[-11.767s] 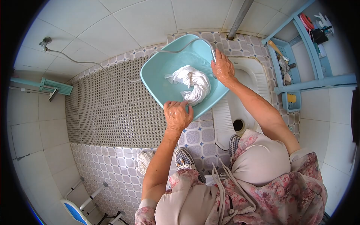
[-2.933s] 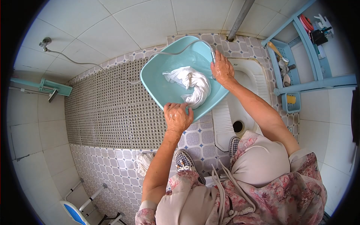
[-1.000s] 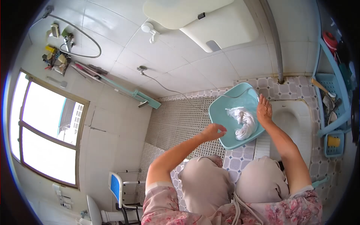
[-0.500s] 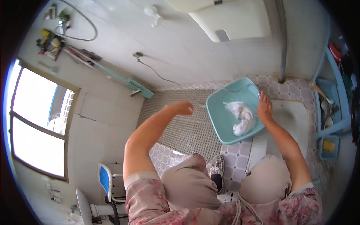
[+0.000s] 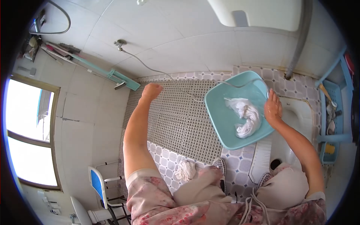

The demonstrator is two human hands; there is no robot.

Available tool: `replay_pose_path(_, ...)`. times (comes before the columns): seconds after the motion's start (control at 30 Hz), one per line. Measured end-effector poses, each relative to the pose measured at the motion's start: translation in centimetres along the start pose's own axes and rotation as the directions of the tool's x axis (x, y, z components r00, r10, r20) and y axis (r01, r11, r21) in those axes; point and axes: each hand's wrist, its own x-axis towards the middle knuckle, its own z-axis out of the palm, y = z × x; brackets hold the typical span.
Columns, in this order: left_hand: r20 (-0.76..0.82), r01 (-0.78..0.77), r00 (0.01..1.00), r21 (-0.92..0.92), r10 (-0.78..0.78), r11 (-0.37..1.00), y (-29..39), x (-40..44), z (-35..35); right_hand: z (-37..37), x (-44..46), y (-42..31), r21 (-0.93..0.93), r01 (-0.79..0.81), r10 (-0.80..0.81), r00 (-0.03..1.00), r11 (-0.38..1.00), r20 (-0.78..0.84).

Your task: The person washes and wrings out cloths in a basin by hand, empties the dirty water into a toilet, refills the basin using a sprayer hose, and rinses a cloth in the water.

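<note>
A turquoise basin (image 5: 219,127) stands partly over the squat toilet, with wet white cloth (image 5: 248,116) and some clear water inside. My right hand (image 5: 273,108) is at the basin's right rim, its fingers closed over the end of a thin grey hose (image 5: 150,68) that curves across the basin. Whether the rim is gripped too is hard to see. Out to the left, my left hand (image 5: 152,91) hangs above the grey mat with nothing visible in it, its fingers loosely bent and partly hidden. The hose comes from a wall tap (image 5: 120,44) beyond that hand.
A perforated grey mat (image 5: 180,123) covers much of the patterned tile floor. Bundled white cloth (image 5: 185,170) lies near my feet. The squat toilet (image 5: 287,146) is beside the basin, a blue shelf (image 5: 330,112) at the right, a blue-backed chair (image 5: 96,183) at lower left.
My left hand has moved left, away from the basin. My right hand stays at the basin's right rim. The view has shifted, and the bundled cloth on the floor now shows.
</note>
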Motion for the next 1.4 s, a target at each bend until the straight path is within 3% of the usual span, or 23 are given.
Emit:
replay_pose_path(0.17, -0.29, 0.126, 0.935, -0.264, -0.204, 0.956, -5.2, 2.7, -1.4, -0.4, -0.2, 0.0, 0.029, -0.005, 0.004, 0.999, 1.0, 0.037)
replay_pose_path(0.3, -0.471, 0.043, 0.849, -0.389, -0.239, 0.92, -7.4, 5.1, -2.9, -0.3, 0.1, 0.0, 0.039, -0.024, 0.021, 0.998, 0.999, 0.058)
replay_pose_path(0.37, -0.539, -0.031, 0.824, -0.346, -0.172, 0.938, -8.8, 7.8, -3.9, -0.8, 0.2, -0.4, 0.043, -0.053, 0.048, 0.994, 0.998, 0.098)
replay_pose_path(0.43, -0.561, -0.008, 0.815, -0.258, -0.143, 0.966, -8.6, 9.6, -5.5, -1.4, 0.3, -0.9, 0.054, -0.085, 0.077, 0.986, 0.995, 0.148)
replay_pose_path(0.7, -0.619, 0.019, 0.775, 0.219, 0.124, 0.976, -6.3, 14.3, -12.8, 0.2, 0.2, -0.7, -0.041, -0.035, 0.035, 0.999, 0.999, 0.005)
replay_pose_path(0.87, -0.499, 0.14, 0.855, 0.485, 0.142, 0.863, -6.3, 16.6, -15.9, 0.2, 0.1, -0.7, -0.038, -0.041, 0.041, 0.999, 0.998, 0.005)
replay_pose_path(1.0, -0.502, 0.242, 0.843, 0.675, 0.193, 0.697, -7.5, 18.5, -17.1, 0.3, -0.1, -0.5, -0.058, -0.003, 0.002, 1.0, 0.998, -0.031)
replay_pose_path(1.07, -0.47, 0.15, 0.839, 0.685, 0.275, 0.713, -9.4, 20.3, -18.0, 0.6, 0.0, -0.1, -0.062, -0.033, 0.034, 0.999, 0.997, 0.012)
replay_pose_path(1.1, -0.441, 0.17, 0.829, 0.784, 0.344, 0.597, -10.5, 21.6, -18.2, 0.9, 0.1, 0.1, -0.066, -0.078, 0.082, 0.995, 0.995, 0.058)
replay_pose_path(1.13, -0.409, 0.115, 0.787, 0.832, 0.461, 0.542, -13.5, 24.3, -18.3, 1.0, 0.0, 0.2, -0.075, -0.036, 0.037, 0.999, 0.997, 0.003)
replay_pose_path(1.17, -0.383, 0.088, 0.834, 0.804, 0.398, 0.588, -13.1, 23.8, -18.9, 0.8, -0.2, 0.0, -0.086, 0.011, -0.015, 0.999, 0.996, -0.045)
replay_pose_path(1.23, -0.421, 0.136, 0.843, 0.769, 0.335, 0.625, -13.2, 24.0, -19.2, -0.4, 0.1, -1.0, -0.067, -0.05, 0.051, 0.999, 0.996, 0.012)
replay_pose_path(1.4, -0.419, 0.185, 0.874, 0.755, 0.246, 0.629, -13.8, 24.7, -19.1, -0.9, 0.1, -1.3, -0.105, -0.044, 0.047, 0.998, 0.994, 0.032)
